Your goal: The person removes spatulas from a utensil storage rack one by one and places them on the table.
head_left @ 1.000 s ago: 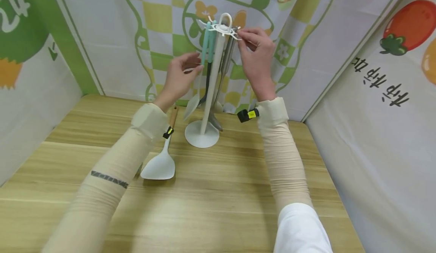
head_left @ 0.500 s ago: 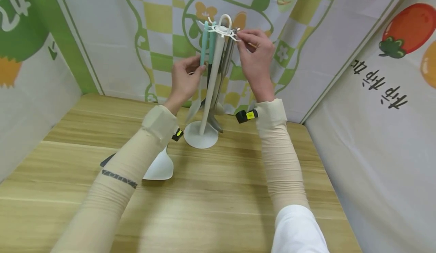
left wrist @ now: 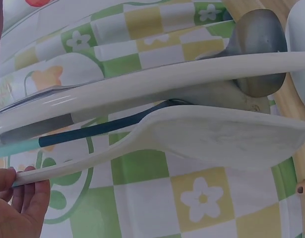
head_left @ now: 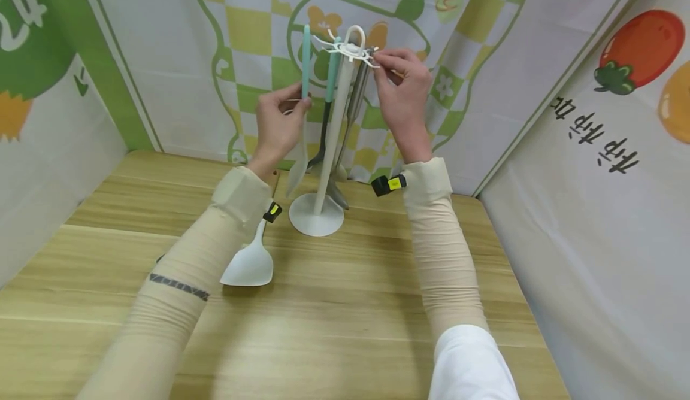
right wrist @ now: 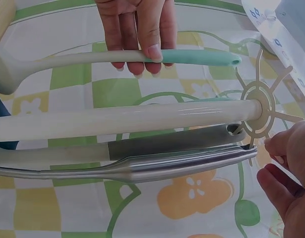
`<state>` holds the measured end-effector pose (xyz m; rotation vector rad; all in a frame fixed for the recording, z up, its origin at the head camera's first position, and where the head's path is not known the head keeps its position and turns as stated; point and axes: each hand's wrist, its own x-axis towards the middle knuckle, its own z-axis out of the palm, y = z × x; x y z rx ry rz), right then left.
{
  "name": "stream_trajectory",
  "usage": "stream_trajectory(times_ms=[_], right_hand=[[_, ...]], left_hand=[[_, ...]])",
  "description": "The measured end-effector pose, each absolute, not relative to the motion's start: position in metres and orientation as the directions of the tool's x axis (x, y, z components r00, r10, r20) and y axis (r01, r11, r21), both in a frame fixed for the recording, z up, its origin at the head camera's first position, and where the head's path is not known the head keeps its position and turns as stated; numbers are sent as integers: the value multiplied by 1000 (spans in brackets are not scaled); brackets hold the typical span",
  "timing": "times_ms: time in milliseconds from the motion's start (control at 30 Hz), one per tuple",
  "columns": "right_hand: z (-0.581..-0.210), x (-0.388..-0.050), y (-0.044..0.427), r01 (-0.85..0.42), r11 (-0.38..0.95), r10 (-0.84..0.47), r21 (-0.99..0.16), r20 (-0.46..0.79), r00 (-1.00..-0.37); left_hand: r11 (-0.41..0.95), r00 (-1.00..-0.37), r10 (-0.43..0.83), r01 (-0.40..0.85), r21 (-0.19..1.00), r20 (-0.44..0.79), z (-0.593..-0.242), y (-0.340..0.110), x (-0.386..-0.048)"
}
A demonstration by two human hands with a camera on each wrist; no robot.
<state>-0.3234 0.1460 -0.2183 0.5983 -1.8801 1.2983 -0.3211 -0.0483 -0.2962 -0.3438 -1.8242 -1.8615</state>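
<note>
My left hand (head_left: 281, 126) pinches a white utensil with a teal handle (head_left: 306, 58) between thumb and fingers. In the right wrist view that teal handle (right wrist: 199, 57) lies apart from the rack's hooked top (right wrist: 258, 106). My right hand (head_left: 404, 91) pinches the edge of the white rack top (head_left: 351, 50) on its right side. Other utensils hang from the rack: a teal-and-dark one (head_left: 332, 76), a grey-handled one (right wrist: 167, 142) and a steel-handled one (right wrist: 187, 165). The left wrist view shows the held utensil's white head (left wrist: 221, 136) in front of the dark one.
The rack's round white base (head_left: 316, 223) stands on the wooden table (head_left: 334, 328). Left of it lies a white spatula (head_left: 250, 265), its handle partly behind my left wrist. A dark tip shows beside my left sleeve. A patterned curtain (head_left: 248, 29) hangs behind the rack.
The left hand has taken hold of the teal-handled utensil and moved left with it, and its top now stands away from the rack's hooks. The right hand remains at the rack top.
</note>
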Motion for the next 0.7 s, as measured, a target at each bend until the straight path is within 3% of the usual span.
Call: stream_trajectory(times_ms=[333, 700], right_hand=[[-222, -333, 149, -762, 380, 22, -524, 829, -559], [-221, -333, 149, -743, 383, 31, -549, 812, -583]], left_hand=[[43, -817, -207, 542, 839, 538, -300, -59, -320], [77, -820, -239, 518, 852, 521, -310, -78, -319]])
